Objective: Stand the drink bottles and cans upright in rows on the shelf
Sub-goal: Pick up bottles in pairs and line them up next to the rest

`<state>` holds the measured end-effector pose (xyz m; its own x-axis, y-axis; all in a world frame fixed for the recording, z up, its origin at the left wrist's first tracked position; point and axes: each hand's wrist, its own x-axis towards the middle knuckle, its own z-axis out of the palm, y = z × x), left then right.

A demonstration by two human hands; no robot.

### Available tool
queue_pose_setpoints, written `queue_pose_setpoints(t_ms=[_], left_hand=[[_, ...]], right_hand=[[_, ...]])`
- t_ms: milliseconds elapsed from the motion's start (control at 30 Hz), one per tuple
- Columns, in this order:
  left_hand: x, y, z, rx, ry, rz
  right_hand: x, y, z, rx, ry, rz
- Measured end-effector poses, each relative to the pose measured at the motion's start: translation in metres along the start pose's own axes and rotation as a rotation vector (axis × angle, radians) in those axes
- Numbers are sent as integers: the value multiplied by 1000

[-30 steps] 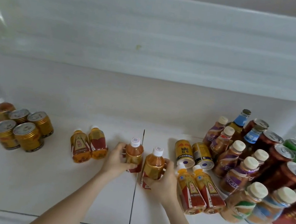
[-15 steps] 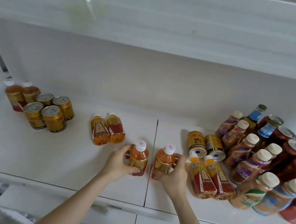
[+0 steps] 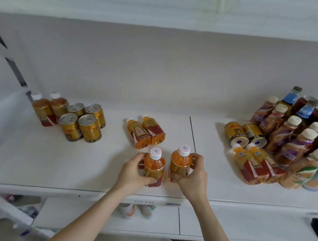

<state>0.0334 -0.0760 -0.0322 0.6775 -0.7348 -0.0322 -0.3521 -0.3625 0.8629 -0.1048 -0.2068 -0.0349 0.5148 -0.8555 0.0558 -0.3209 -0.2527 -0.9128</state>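
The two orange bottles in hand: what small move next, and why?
Probably carry both left and stand them beside the gold cans. The left hand grips the left bottle, the right hand the right bottle, both upright near the shelf front; matching bottles stand there.

The white shelf [image 3: 64, 168] has a seam running front to back near its middle. At far left, 2 tea bottles [image 3: 49, 107] and 4 gold cans [image 3: 83, 122] stand upright, packed together. Left of the seam, 2 toppled bottles [image 3: 146, 132] lie side by side. In front of them stand 2 capped bottles [image 3: 154, 167]. At right, 2 toppled cans [image 3: 244, 134] and 2 fallen bottles [image 3: 254, 167] lie beside a crowded upright cluster [image 3: 300, 137].
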Motion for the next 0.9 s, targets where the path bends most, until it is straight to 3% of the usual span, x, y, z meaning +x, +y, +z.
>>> queue_pose_setpoints(t_ms=[533,900], left_hand=[[-27,-59,-123,-15,125,-78],[-35,-125,-244,30,54,-108]], right_hand=[[-41,-64,116,16,-117,-42],[-87,-118,230,3,-51,16]])
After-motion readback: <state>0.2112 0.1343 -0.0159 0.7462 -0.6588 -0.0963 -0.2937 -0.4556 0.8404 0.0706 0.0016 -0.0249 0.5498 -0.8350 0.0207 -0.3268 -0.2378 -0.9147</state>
